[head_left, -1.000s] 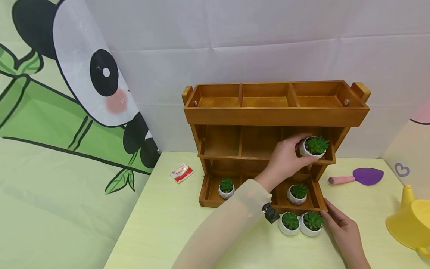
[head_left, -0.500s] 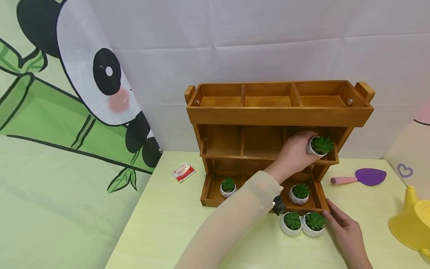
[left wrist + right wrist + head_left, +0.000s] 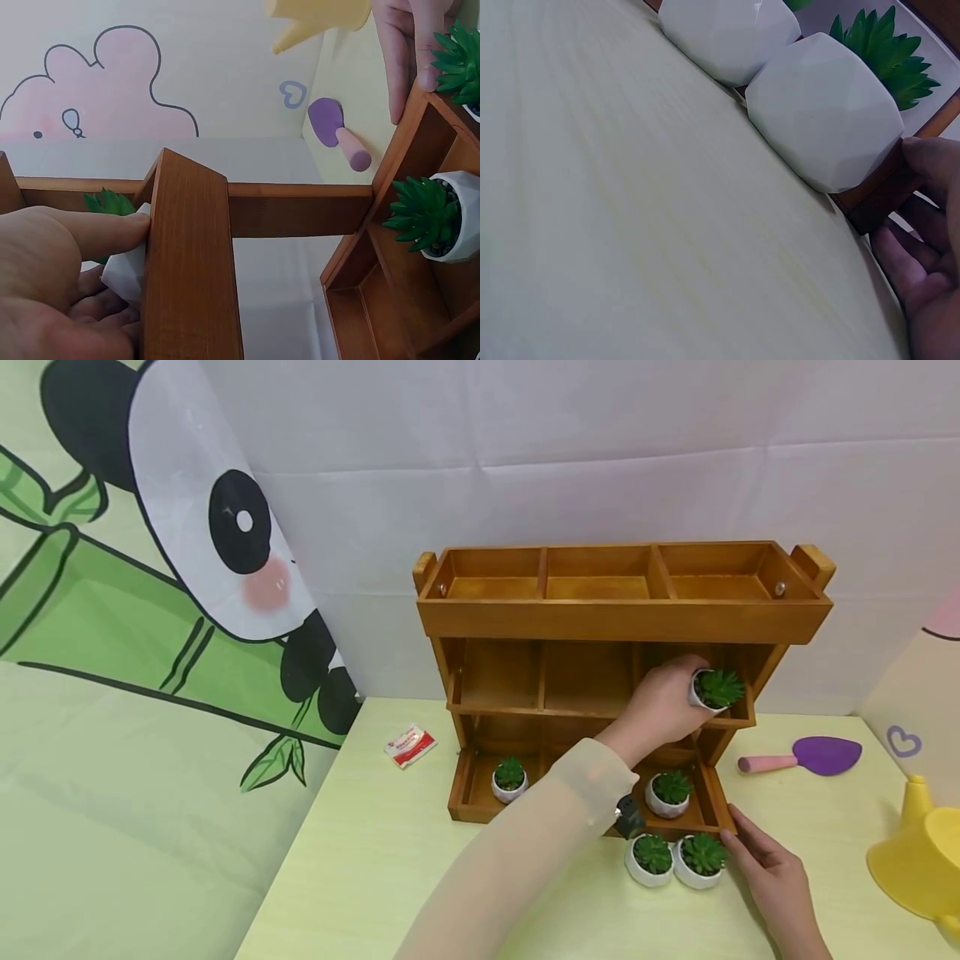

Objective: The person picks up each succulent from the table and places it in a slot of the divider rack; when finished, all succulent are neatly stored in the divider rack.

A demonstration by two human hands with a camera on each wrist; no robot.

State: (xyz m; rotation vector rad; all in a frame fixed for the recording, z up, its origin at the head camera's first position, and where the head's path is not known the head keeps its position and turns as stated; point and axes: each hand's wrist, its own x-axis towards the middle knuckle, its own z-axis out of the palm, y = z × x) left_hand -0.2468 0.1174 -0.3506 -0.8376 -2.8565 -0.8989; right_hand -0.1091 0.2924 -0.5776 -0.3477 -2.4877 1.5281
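My left hand [image 3: 665, 702] grips a small white pot [image 3: 702, 695] with a green succulent at the right compartment of the wooden rack's [image 3: 622, 620] middle tier. In the left wrist view, the left thumb lies along the held pot [image 3: 127, 270], beside a wooden edge. With thumb and fingers, my right hand [image 3: 776, 881] holds the bottom tier's right front corner; in the right wrist view, the right hand [image 3: 930, 232] is beside a white pot [image 3: 825, 112]. One potted succulent [image 3: 667, 795] sits in the bottom tier's right compartment, another [image 3: 509, 779] in its left.
Two potted succulents [image 3: 650, 860] stand side by side before the rack. Right of it lie a purple trowel [image 3: 827, 755] and a yellow watering can [image 3: 911, 860]. A red-and-white packet [image 3: 410, 746] lies to the left. A light fabric wall [image 3: 600, 460] stands behind.
My left hand has moved slightly right with the pot, which now sits lower and deeper at the middle tier's right compartment. My right hand has stayed on the corner.
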